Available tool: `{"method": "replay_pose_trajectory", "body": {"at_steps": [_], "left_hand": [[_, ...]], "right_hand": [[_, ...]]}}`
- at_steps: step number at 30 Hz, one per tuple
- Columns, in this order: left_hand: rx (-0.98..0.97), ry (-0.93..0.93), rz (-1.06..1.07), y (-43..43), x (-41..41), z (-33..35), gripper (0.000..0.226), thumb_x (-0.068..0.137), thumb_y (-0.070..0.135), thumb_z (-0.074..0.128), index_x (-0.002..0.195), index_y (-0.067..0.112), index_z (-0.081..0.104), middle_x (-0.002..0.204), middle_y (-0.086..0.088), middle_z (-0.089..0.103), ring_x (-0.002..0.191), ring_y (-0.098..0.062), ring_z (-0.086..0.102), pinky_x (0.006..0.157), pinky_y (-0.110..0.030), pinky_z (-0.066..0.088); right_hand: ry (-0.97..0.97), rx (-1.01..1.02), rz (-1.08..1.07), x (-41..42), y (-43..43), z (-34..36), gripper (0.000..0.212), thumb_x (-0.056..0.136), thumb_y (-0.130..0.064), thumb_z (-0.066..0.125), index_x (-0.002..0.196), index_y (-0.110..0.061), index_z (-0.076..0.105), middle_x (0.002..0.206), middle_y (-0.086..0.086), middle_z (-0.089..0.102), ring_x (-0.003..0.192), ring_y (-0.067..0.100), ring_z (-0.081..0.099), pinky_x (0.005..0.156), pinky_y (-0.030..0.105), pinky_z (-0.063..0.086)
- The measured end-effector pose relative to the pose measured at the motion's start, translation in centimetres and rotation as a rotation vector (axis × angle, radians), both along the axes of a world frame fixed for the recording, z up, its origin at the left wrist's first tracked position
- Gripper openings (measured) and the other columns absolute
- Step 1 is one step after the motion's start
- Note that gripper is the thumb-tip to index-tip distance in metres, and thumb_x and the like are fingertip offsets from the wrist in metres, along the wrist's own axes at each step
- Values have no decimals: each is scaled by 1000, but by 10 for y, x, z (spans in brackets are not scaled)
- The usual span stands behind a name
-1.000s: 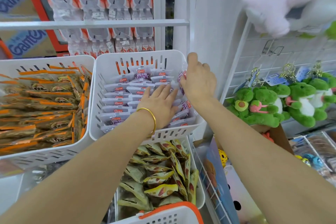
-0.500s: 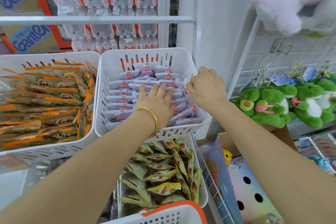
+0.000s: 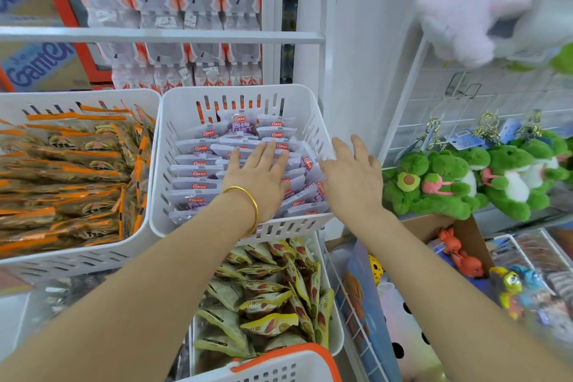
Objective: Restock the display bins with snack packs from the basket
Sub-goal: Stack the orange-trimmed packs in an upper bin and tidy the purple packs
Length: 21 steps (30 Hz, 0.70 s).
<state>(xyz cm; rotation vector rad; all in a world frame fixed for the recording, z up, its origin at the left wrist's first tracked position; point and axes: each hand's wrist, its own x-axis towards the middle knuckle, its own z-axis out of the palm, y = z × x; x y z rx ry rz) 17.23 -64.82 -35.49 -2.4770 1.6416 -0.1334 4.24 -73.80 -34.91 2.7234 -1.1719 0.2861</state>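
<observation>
A white slotted display bin [image 3: 186,96] at centre holds several rows of pale purple snack packs [image 3: 198,174] with red labels. My left hand [image 3: 259,177], a gold bangle on its wrist, lies flat with straight fingers on the packs in the middle of the bin. My right hand [image 3: 353,178] is spread open at the bin's right rim, its thumb by the rightmost packs, holding nothing. The white basket with an orange rim [image 3: 297,360] shows at the bottom edge; its contents are hidden.
To the left stands a bin of orange-edged brown packs [image 3: 71,177]. Below sits a bin of yellow-green packs [image 3: 266,298]. Green plush keychains [image 3: 459,183] hang on a wire grid at right. A cardboard box of toys [image 3: 465,257] is below them. Bottled water packs [image 3: 173,9] stand behind a white rail.
My right hand has come off the bin's far right rim, dropped lower and opened from curled to spread fingers. My left hand stays flat on the purple packs.
</observation>
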Motion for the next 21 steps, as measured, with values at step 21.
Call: {"method": "replay_pose_trajectory", "body": {"at_steps": [21], "left_hand": [[241, 370, 93, 388, -86, -104, 40, 97, 30, 43, 136, 24, 44, 154, 0, 23, 139, -24, 23, 112, -37, 25]], "right_hand": [[-84, 1172, 249, -71, 298, -191, 19, 95, -12, 53, 95, -2, 69, 90, 7, 69, 74, 22, 64, 80, 42, 54]]}}
